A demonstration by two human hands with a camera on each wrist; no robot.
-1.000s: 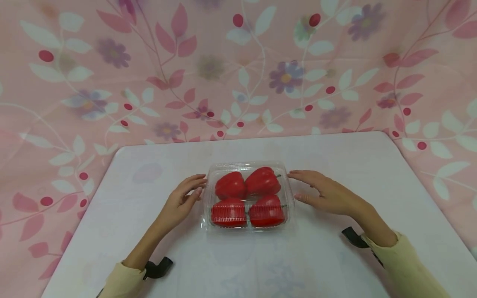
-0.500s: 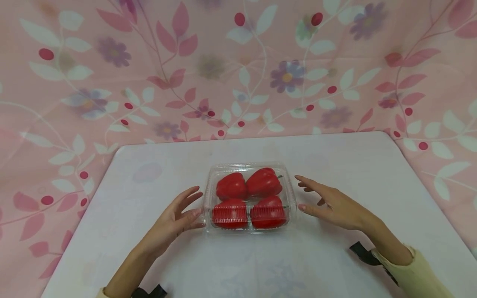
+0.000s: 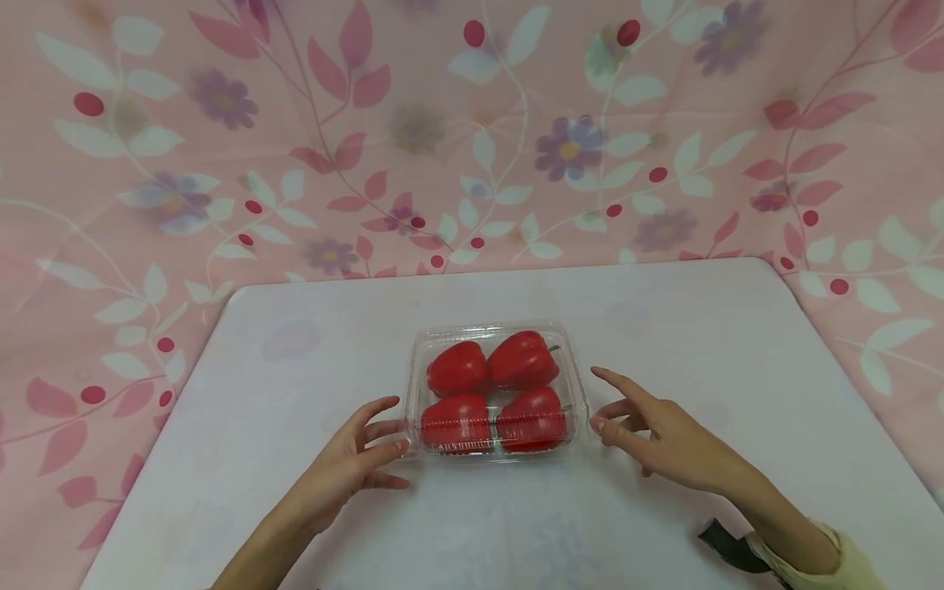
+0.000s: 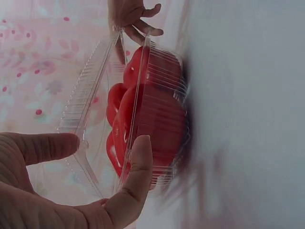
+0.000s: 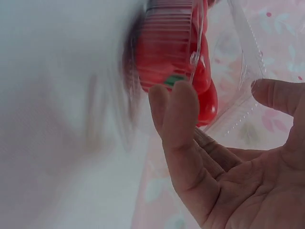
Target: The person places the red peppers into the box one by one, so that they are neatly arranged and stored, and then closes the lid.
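Observation:
A clear plastic clamshell box sits mid-table, holding several red bell peppers. Its ribbed lid stands ajar, tilted above the base in both wrist views. My left hand is at the box's front left corner, thumb tip against the lid's edge, with the other fingers spread beside and below the rim. On the opposite side is my right hand, thumb at the lid's edge in the right wrist view, fingers loosely bent beside the base. Whether the right fingertips touch the box, I cannot tell.
A white cloth with faint prints covers the table. Behind it hangs a pink curtain with leaves and flowers. A black strap shows at my right sleeve.
Both hands have slid toward me along the box's sides, to its front corners. My right hand has also shifted slightly to the right. The box has barely moved.

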